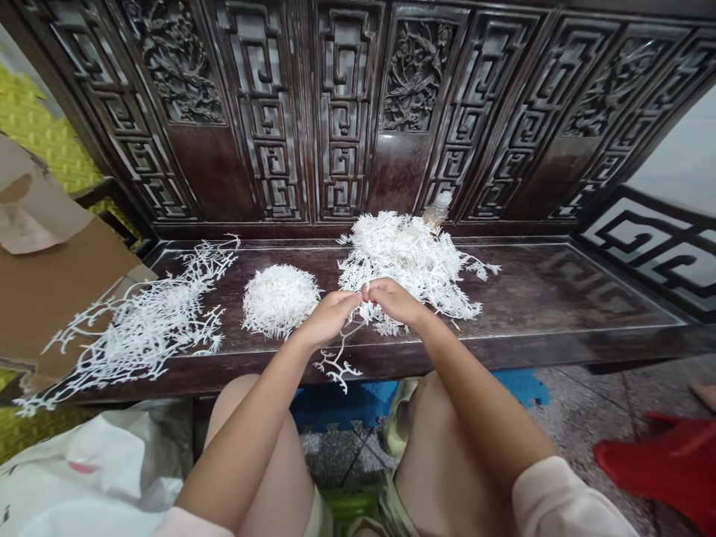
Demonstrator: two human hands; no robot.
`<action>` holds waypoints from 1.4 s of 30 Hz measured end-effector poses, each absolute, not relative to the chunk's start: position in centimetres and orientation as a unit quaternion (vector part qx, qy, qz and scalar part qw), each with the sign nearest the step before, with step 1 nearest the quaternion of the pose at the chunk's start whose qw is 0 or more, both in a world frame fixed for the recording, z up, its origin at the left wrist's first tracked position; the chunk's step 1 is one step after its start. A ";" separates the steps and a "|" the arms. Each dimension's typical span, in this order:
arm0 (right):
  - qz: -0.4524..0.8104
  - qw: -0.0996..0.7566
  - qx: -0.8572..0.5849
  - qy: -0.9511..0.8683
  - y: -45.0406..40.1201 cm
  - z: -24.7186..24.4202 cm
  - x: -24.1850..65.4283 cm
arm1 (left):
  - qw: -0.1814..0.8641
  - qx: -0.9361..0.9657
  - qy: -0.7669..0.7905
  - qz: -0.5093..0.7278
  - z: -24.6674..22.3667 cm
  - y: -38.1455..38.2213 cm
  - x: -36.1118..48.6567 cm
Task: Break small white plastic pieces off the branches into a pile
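Note:
My left hand (336, 315) and my right hand (392, 300) meet fingertip to fingertip over the front of a dark wooden bench. Pinched between them is a white plastic branch (342, 359), its forked lower end dangling past the bench edge. Both hands are closed on it; the exact grip is hidden by the fingers. Just behind them lies a large heap of white leafy plastic sprigs (403, 253). Left of my left hand sits a smaller round pile of short white pieces (280, 300). Farther left, bare white branched stems (151, 328) are heaped together.
The bench seat (537, 298) has a carved backrest (411, 168). A small bottle (437, 209) stands behind the large heap. Cardboard (56, 291) lies at the left, a white bag (112, 462) below it. A red object (663, 462) is at the lower right.

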State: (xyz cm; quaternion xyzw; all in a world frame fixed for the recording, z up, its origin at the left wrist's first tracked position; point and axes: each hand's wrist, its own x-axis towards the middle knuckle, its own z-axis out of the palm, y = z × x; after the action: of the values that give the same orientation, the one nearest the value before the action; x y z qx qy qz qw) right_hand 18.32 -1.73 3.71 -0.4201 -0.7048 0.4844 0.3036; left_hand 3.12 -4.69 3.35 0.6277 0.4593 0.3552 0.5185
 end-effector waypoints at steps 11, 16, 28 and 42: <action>0.394 0.313 -0.424 -0.754 -1.6 3.9 18.6 | 0.490 0.602 0.470 0.420 2.7 -4.8 4.6; 0.326 0.269 -0.424 -0.801 -1.4 3.5 18.8 | 0.492 0.572 0.504 0.421 2.3 -5.1 4.6; 0.093 0.270 -0.517 -0.807 -0.5 3.7 19.9 | 0.472 0.495 0.506 0.526 3.3 -5.4 4.2; 0.392 0.290 -0.534 -0.691 0.1 2.5 22.0 | 0.308 0.508 0.715 0.368 -1.9 1.9 -5.0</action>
State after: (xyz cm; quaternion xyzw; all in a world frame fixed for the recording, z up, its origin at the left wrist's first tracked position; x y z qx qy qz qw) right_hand 22.02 0.07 2.46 -0.5337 -0.6911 0.3915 0.2904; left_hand -5.02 1.87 -1.87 0.5084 0.7153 0.3678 0.3077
